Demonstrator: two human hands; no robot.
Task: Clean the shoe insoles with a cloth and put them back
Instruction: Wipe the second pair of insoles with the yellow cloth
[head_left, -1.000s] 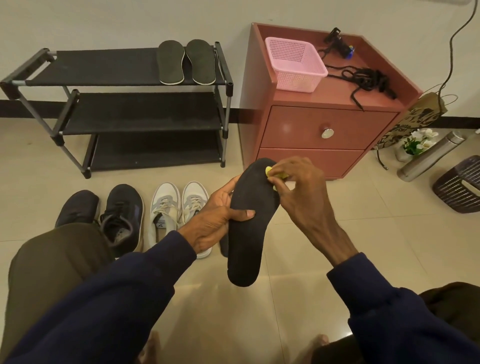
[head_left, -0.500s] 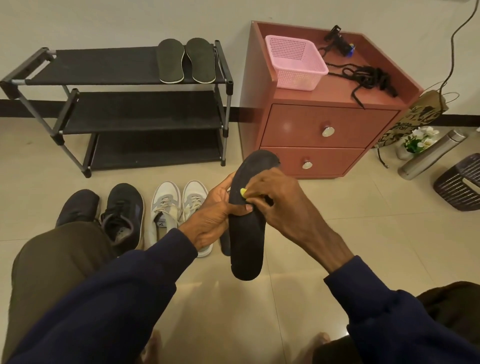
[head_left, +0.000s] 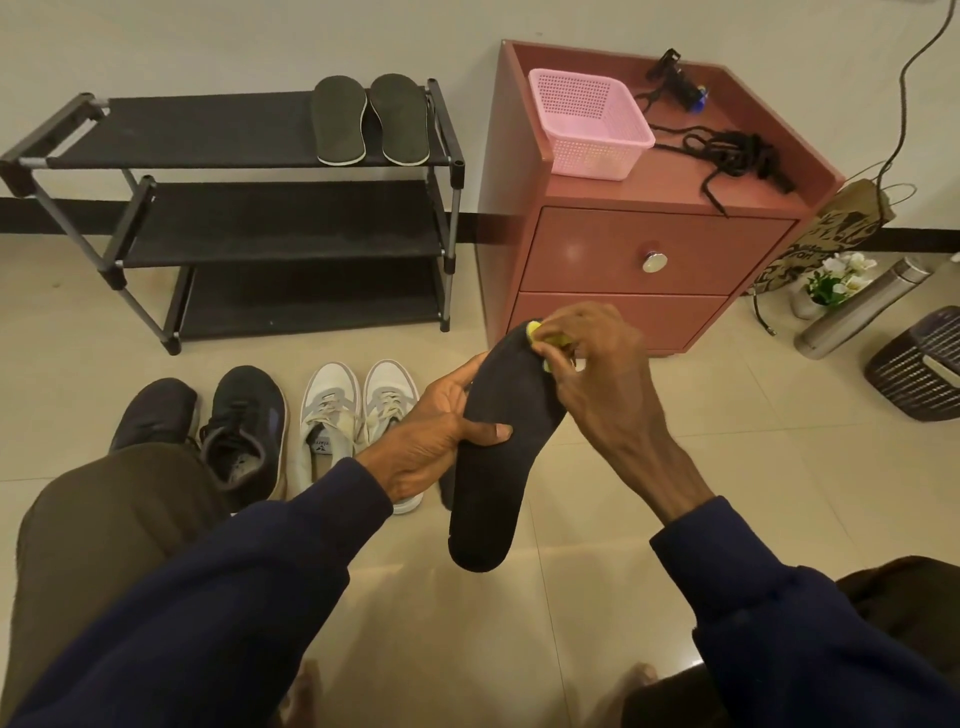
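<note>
I see the black insole (head_left: 498, 467) held upright at centre. The left hand (head_left: 431, 441) grips its middle from nine o'clock, thumb across the face and fingers curled behind. The right hand (head_left: 602, 374) pinches a small yellow cloth (head_left: 535, 330) against the toe end, at the insole's twelve o'clock. White sneakers (head_left: 358, 410) and black sneakers (head_left: 244, 426) sit on the floor at nine o'clock, and two more insoles (head_left: 369, 119) lie on the shoe rack (head_left: 208, 130) at eleven.

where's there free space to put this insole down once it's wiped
The top shelf is bare left of the two insoles; the two lower shelves show nothing on them. The floor between the cabinet and the dark basket, this side of the flask, is open. Crowded: the cabinet top, with pink basket and cords, and the row of shoes.
</note>
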